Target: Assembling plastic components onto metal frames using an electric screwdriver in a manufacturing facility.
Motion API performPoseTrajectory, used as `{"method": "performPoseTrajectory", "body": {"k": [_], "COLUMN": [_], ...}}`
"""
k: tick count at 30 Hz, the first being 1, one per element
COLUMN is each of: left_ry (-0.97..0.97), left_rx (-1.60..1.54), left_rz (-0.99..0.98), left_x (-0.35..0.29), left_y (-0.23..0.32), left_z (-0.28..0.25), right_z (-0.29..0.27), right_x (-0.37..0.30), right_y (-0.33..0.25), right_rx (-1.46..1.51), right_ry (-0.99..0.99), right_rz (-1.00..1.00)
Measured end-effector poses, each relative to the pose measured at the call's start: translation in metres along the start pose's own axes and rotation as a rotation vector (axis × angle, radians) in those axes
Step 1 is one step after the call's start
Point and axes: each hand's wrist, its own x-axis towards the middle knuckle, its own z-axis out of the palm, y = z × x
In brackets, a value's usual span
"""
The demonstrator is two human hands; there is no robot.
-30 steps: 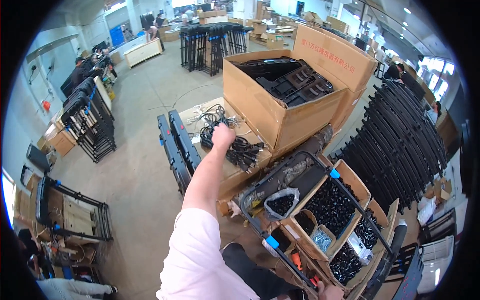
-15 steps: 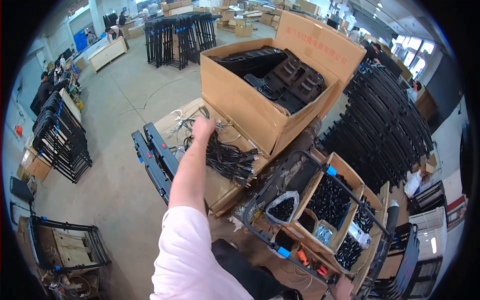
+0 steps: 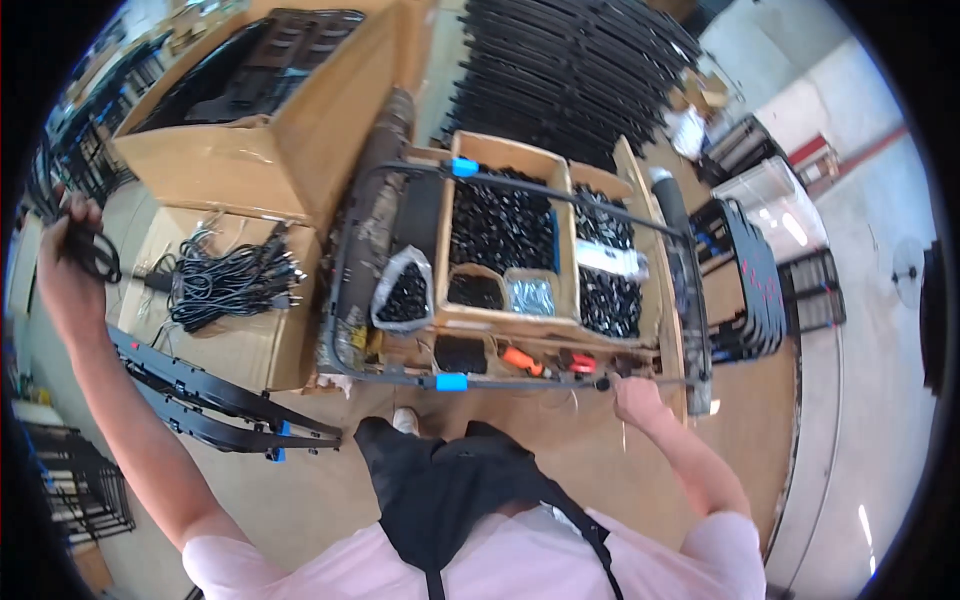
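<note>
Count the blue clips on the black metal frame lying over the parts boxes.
2. One blue clip sits on the frame's far bar, above the cardboard box of black parts. The other blue clip sits on the near bar. Others may be hidden.

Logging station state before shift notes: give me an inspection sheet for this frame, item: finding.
Surface: brown workbench, bare near its front edge.
Job's things: black metal frame lying across the bench; coiled black cable lifted clear at the far left.
Clutter: divided cardboard tray of small black parts; clear bag of black pieces; orange tool; large open carton.
Grippers: left hand closed on the coiled black cable; right hand grips the frame's front bar.
Cables: loose cable bundle on flat cardboard.
Surroundings: stacked black racks behind; concrete floor.
</note>
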Motion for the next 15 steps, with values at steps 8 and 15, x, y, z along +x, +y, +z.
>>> {"method": "performPoseTrajectory", "body": {"k": [8, 15], "left_ry": [-0.164, -0.452], "left_rx": [0.202, 0.258], "left_rz": [-0.204, -0.594], "left_x": [-0.206, -0.363], "left_y": [-0.038, -0.111], "left_z": [0.164, 0.220], "right_z": [-0.002, 0.004], "right_x": [-0.004, -0.004], "right_y": [0.006, 0.006], "right_rx": [-0.182, -0.190], "right_ry": [-0.205, 0.025], "right_rz": [-0.002, -0.114]}}
